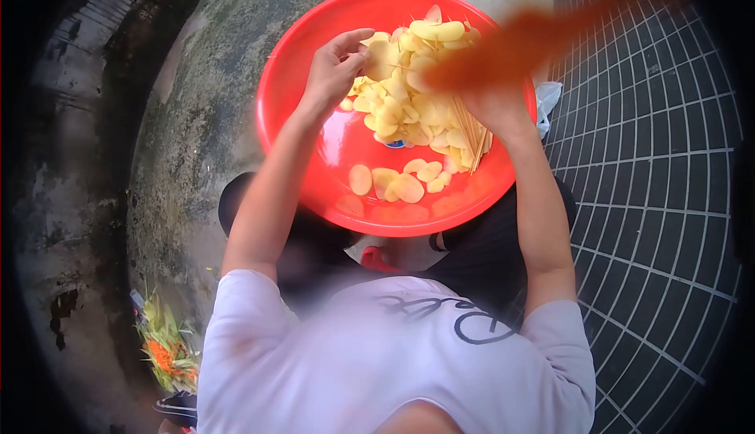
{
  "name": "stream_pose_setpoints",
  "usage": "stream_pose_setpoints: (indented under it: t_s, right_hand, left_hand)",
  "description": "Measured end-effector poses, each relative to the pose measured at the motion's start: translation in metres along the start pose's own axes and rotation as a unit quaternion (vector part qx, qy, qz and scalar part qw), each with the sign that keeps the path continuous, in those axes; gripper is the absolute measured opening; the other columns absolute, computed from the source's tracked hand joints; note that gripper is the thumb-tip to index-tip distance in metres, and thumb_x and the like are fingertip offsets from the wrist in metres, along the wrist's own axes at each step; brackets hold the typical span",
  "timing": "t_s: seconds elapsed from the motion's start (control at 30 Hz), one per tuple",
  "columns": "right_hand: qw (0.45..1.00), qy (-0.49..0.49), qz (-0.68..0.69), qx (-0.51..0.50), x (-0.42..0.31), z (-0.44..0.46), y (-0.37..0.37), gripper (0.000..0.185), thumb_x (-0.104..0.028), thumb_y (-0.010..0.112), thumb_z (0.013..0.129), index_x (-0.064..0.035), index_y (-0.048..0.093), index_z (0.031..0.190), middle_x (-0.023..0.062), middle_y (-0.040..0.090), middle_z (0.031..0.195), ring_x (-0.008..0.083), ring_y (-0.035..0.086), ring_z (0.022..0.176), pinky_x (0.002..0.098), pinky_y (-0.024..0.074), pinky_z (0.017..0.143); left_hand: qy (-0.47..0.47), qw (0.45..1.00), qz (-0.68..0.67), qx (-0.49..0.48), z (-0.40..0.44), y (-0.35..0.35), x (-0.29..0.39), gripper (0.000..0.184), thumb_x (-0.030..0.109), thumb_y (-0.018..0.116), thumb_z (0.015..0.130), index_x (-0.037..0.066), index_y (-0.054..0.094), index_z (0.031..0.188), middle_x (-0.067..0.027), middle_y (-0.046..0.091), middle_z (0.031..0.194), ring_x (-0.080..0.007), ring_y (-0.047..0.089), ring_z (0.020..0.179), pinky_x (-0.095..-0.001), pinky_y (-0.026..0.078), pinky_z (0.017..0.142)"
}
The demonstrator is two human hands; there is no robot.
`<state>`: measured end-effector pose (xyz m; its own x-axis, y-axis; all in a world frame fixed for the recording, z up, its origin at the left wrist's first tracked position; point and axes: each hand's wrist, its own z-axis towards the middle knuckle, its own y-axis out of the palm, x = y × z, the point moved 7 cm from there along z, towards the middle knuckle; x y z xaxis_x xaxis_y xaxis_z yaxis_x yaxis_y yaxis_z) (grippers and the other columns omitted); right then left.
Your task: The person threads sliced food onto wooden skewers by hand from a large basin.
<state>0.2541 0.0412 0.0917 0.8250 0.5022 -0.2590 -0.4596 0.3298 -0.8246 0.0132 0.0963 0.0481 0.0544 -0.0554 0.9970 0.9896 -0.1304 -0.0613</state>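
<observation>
A red plastic basin rests over my lap, with a heap of thin yellow potato slices inside. At the heap's left side my left hand is closed, thumb and fingers pinching the edge of a large potato slice. My right hand is at the basin's right side, its fingers hidden behind a blurred orange smear. Just below it, a bundle of thin wooden skewers leans on the slices; whether the hand touches them is hidden. Several loose slices lie nearer me on the basin floor.
Dark tiles cover the floor at right, rough concrete at left. A white plastic bag sits beyond the basin's right rim. Green and orange vegetable scraps lie at lower left. The orange blur crosses the upper right.
</observation>
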Motion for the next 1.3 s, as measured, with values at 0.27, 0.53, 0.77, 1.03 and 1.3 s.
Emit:
stream_pose_setpoints:
  t_s: [0.27,0.53,0.77,1.03,1.3]
  right_hand:
    - [1.0,0.011,-0.012,-0.007,0.001,-0.002,0.0,0.011,-0.013,0.066,0.082,-0.0097,0.073,0.089,0.011,0.068,0.084,0.0308,0.068,0.079,0.0423,0.0556,0.073]
    - [1.0,0.017,0.002,-0.01,-0.001,-0.004,0.004,0.011,-0.013,0.064,0.081,-0.0074,0.072,0.087,0.0127,0.068,0.082,0.0311,0.068,0.078,0.043,0.0551,0.073]
    - [1.0,-0.004,0.012,-0.008,-0.009,-0.004,0.015,0.01,-0.012,0.064,0.082,-0.0053,0.071,0.085,0.0143,0.068,0.081,0.0315,0.068,0.078,0.0432,0.0541,0.072]
    - [0.999,-0.018,0.046,0.017,-0.02,-0.005,0.018,0.009,-0.011,0.065,0.082,-0.0033,0.069,0.085,0.0152,0.069,0.082,0.0329,0.068,0.078,0.0428,0.0537,0.071]
    - [0.994,0.02,0.107,-0.009,-0.03,-0.009,0.02,0.008,-0.008,0.063,0.081,-0.0022,0.067,0.083,0.0168,0.068,0.081,0.0343,0.067,0.076,0.0435,0.0535,0.07]
  left_hand:
    - [0.031,0.999,0.032,0.003,0.0,0.003,0.008,0.038,0.002,0.058,0.09,0.004,0.063,0.128,0.0004,0.062,0.093,-0.0085,0.061,0.085,-0.026,0.053,0.079]
    - [0.094,0.991,0.098,0.007,-0.003,0.006,0.016,0.035,0.002,0.058,0.09,0.007,0.065,0.125,-0.0001,0.063,0.094,-0.0074,0.063,0.084,-0.0254,0.052,0.076]
    - [0.083,0.993,0.082,0.021,-0.004,0.004,0.016,0.034,0.003,0.061,0.09,0.007,0.066,0.123,-0.0017,0.066,0.095,-0.0084,0.065,0.086,-0.0266,0.053,0.079]
    - [0.067,0.997,-0.02,0.044,0.001,-0.008,0.01,0.031,0.009,0.07,0.09,0.005,0.064,0.121,-0.0053,0.07,0.098,-0.0118,0.066,0.091,-0.0273,0.054,0.079]
    - [0.04,0.997,-0.013,0.058,-0.004,-0.007,0.009,0.031,0.01,0.07,0.091,0.004,0.064,0.121,-0.0061,0.071,0.099,-0.0127,0.066,0.092,-0.0279,0.055,0.079]
